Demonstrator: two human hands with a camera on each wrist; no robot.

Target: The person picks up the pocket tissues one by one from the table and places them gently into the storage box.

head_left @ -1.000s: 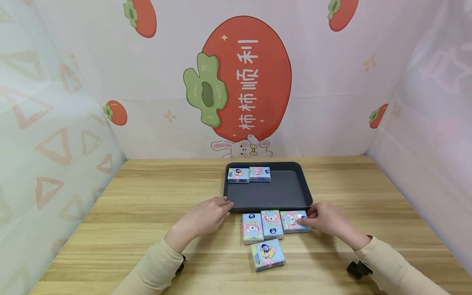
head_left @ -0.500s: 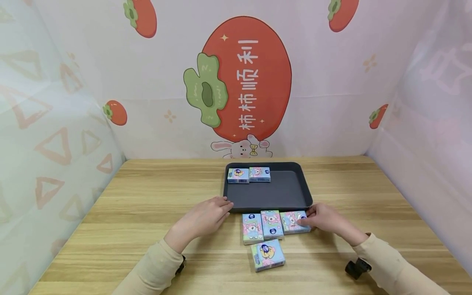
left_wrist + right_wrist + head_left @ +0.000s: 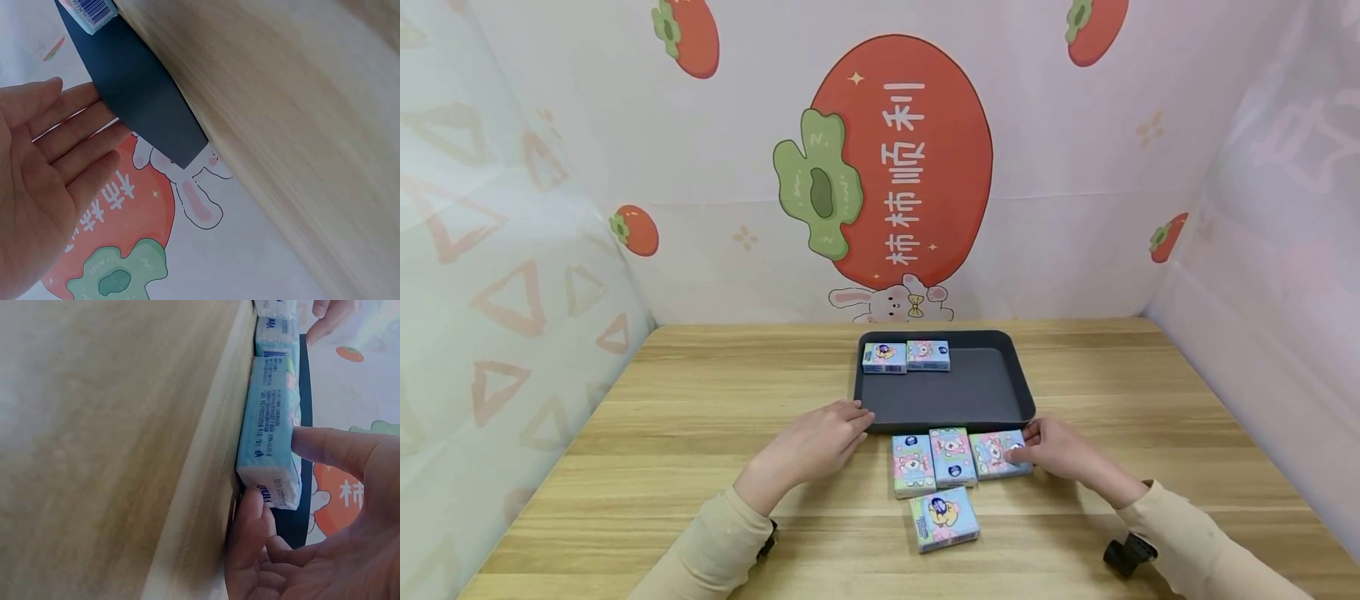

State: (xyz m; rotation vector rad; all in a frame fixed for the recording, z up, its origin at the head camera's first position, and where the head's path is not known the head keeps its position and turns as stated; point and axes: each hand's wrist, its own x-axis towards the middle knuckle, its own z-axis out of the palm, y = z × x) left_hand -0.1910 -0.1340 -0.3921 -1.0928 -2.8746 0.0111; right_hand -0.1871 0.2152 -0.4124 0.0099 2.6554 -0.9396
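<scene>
My right hand [image 3: 1060, 446] pinches the right end of a small blue-and-pink tissue pack [image 3: 992, 457], thumb on its top. In the right wrist view the fingertips [image 3: 253, 503] meet the pack's white end. That pack lies just in front of the dark grey tray [image 3: 973, 400]. Left of it two upright-turned packs lie side by side, a middle pack [image 3: 952, 458] and a left pack [image 3: 913, 467]. My left hand [image 3: 812, 442] has its fingers extended, resting at the tray's front left corner; the left wrist view shows the palm and fingers touching the tray side [image 3: 134, 87].
Inside the tray, a yellow-duck pack [image 3: 884, 358] and a pink pack [image 3: 928, 356] sit in the back left corner. Another duck pack [image 3: 945, 518] lies closer to me on the wooden table [image 3: 737, 375]. A printed cloth backdrop [image 3: 722, 167] stands behind and at both sides.
The right hand and the pack it pinches have shifted very slightly toward me, the pack's right end turning a little. The left hand stays at the tray corner.
</scene>
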